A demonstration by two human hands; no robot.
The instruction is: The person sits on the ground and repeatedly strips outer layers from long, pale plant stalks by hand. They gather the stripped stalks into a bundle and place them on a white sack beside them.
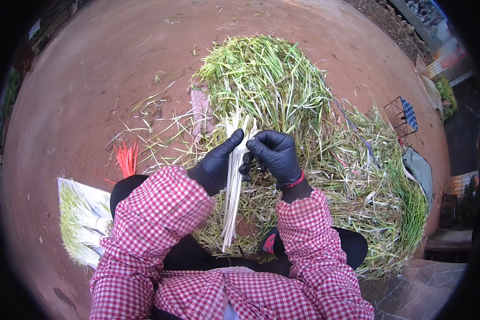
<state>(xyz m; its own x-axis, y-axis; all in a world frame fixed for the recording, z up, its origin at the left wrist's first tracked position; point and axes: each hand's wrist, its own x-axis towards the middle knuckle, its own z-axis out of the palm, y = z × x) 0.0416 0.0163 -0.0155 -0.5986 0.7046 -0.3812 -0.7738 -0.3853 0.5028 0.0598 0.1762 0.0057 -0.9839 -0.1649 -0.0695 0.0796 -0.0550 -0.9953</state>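
A small bunch of long, pale leafy stalks point(233, 196), which look like blanched chives, hangs in front of my chest. My left hand point(217, 163), in a black glove, grips it from the left with the thumb on top. From the right, my right hand point(278, 155), also black-gloved, pinches the bunch's upper part between thumb and forefinger. What the right fingertips hold exactly is partly hidden. Just beyond both hands rises a large heap of green and whitish stalks point(264, 76).
Loose trimmings point(356, 180) cover the ground at the right. On the left, a bundle of red ties point(127, 159) lies near my knee, beside a white sheet point(78, 190) carrying several tied bunches point(84, 228). A small stool with a checkered top point(409, 115) stands at the right.
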